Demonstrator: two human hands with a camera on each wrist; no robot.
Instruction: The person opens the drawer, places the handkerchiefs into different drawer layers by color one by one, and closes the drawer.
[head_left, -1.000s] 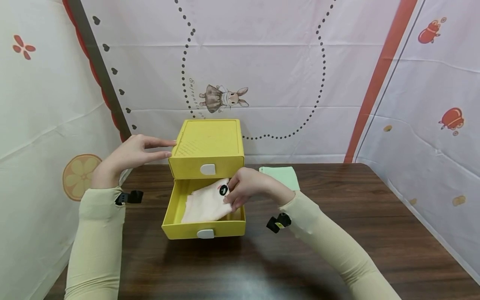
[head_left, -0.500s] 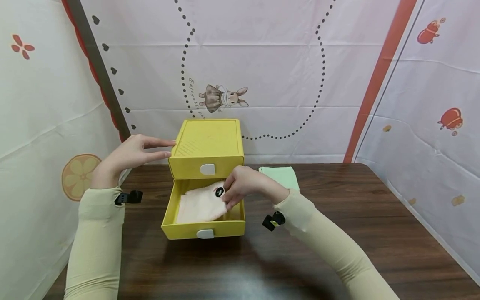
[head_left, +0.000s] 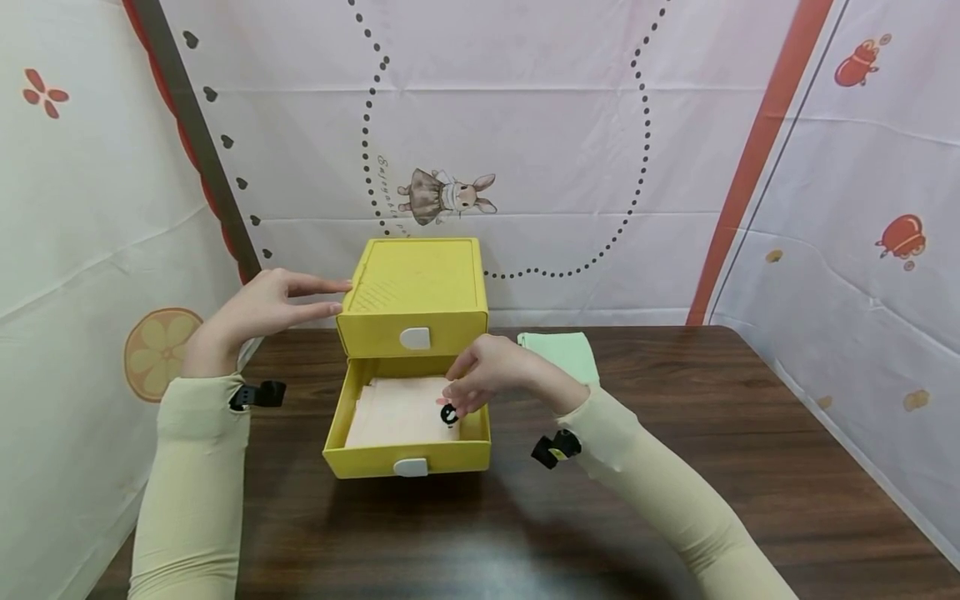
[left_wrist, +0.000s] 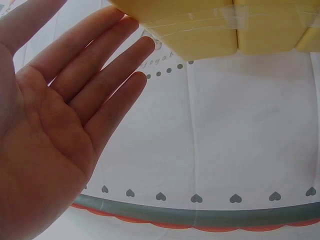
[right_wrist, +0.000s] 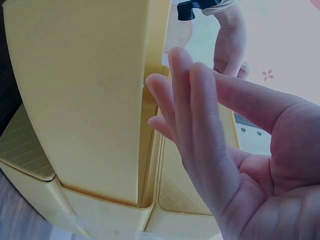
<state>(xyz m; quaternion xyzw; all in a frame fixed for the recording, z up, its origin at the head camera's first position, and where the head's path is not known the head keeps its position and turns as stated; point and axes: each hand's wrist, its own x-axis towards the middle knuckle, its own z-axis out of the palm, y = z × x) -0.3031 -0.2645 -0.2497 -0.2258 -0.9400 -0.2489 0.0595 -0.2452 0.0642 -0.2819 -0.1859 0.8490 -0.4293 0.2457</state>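
A two-drawer yellow storage box point(head_left: 420, 279) stands on the table with its lower drawer point(head_left: 375, 460) pulled out. Inside that drawer a folded pale pink cloth point(head_left: 397, 412) lies flat, a small black round motif at its right edge. My right hand point(head_left: 495, 375) reaches over the drawer's right wall, fingertips at the cloth's right edge. In the right wrist view its fingers point(right_wrist: 207, 120) are mostly straight, and the cloth is out of sight. My left hand point(head_left: 266, 308) touches the box's upper left edge with extended fingers; its palm point(left_wrist: 50, 125) holds nothing.
A folded mint green cloth point(head_left: 562, 354) lies on the dark wooden table point(head_left: 675, 433), right of the box and partly behind my right wrist. The upper drawer point(head_left: 375, 335) is closed. Printed white sheets point(head_left: 562, 150) hang at the back and both sides.
The pink cloth shifted left and its raised right part came down, so it now lies flatter. My right hand moved slightly left, then back right. My left hand stayed put.
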